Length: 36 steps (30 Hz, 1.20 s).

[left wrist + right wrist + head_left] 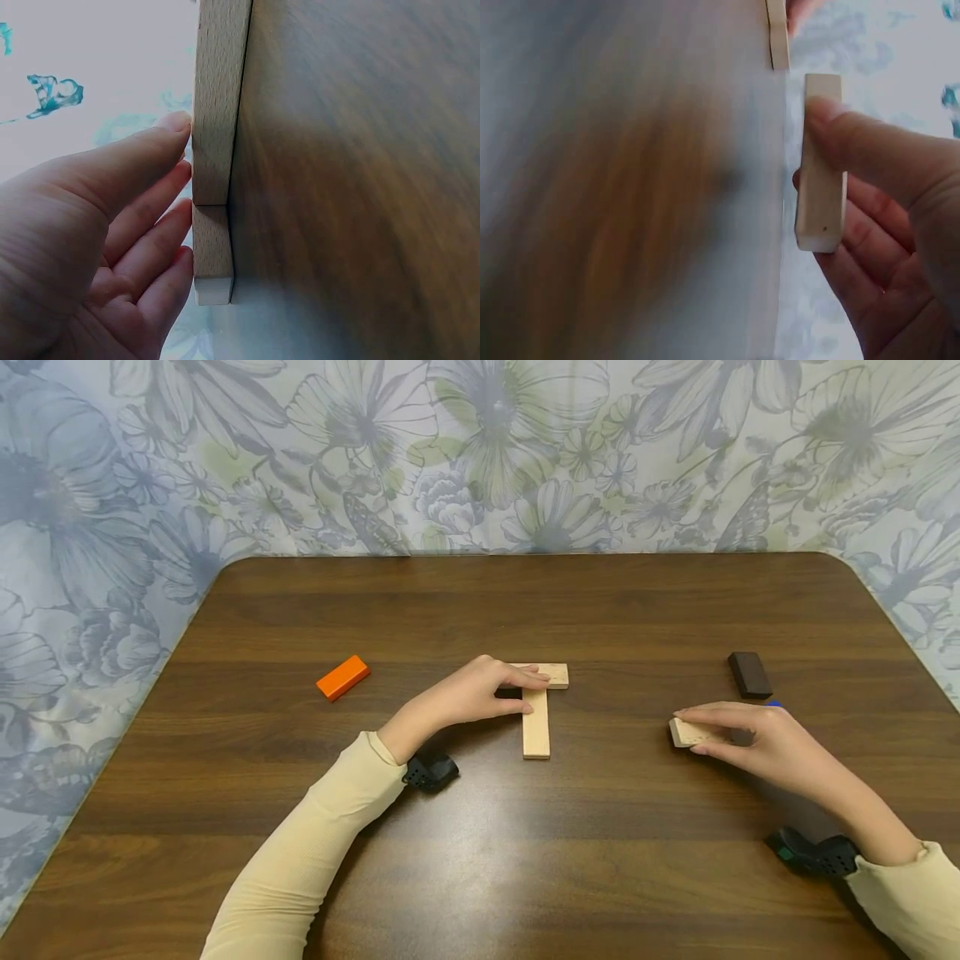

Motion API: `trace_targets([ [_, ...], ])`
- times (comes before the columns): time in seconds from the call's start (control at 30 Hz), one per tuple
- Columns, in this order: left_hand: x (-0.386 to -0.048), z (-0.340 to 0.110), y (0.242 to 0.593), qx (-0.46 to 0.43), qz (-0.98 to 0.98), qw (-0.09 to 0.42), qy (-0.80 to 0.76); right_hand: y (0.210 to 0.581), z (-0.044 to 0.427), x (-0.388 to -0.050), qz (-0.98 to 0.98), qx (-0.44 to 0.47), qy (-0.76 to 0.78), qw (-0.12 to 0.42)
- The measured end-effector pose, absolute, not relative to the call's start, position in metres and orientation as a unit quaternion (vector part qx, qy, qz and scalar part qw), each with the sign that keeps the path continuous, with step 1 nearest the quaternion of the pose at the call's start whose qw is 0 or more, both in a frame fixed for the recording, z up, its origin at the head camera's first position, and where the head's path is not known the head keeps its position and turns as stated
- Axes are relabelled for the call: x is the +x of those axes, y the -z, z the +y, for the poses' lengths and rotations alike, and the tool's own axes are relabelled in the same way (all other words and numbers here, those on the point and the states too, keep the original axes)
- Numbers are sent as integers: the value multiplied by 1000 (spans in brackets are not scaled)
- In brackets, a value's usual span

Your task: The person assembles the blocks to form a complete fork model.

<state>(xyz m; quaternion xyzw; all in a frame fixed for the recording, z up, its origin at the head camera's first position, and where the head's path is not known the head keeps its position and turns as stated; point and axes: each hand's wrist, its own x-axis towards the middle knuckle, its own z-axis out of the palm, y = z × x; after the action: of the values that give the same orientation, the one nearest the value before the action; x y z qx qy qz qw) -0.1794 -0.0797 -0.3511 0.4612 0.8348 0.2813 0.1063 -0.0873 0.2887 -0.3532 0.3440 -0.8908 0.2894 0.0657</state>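
Note:
Two light wooden blocks lie flat and touching on the table: one runs crosswise (558, 675), the other (536, 731) extends from it toward the near edge. The left hand (468, 693) rests its fingertips on top of both; in the left wrist view the fingers (161, 232) are fairly straight against the blocks' faces (217, 105). Over to the right, the right hand (772, 743) pinches another light wooden block (686, 733) between thumb and fingers. The right wrist view shows this block (823, 180) held by the right hand (900, 217).
An orange block (343, 677) lies on the left part of the brown table (465, 860). A dark brown block (750, 675) is at the right, with a bit of a blue object (774, 703) beside it, mostly hidden by the right hand. A floral curtain hangs behind.

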Motion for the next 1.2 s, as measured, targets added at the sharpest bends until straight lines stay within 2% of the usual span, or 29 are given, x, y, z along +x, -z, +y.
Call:
trace_targets([
  [0.4, -180, -79, 350, 462, 835, 109, -279, 352, 215, -106, -807, 452, -380, -29],
  [0.57, -180, -78, 349, 464, 834, 109, -277, 353, 186, -103, -773, 498, -388, -61],
  [0.83, -180, -78, 349, 459, 838, 110, -272, 354, 152, -97, -711, 575, -381, -140],
  [1.03, -181, -77, 350, 459, 838, 107, -276, 355, 141, -95, -697, 613, -343, -142],
  [1.2, -181, -78, 349, 459, 837, 106, -276, 355, 145, -95, -693, 598, -378, -136],
])
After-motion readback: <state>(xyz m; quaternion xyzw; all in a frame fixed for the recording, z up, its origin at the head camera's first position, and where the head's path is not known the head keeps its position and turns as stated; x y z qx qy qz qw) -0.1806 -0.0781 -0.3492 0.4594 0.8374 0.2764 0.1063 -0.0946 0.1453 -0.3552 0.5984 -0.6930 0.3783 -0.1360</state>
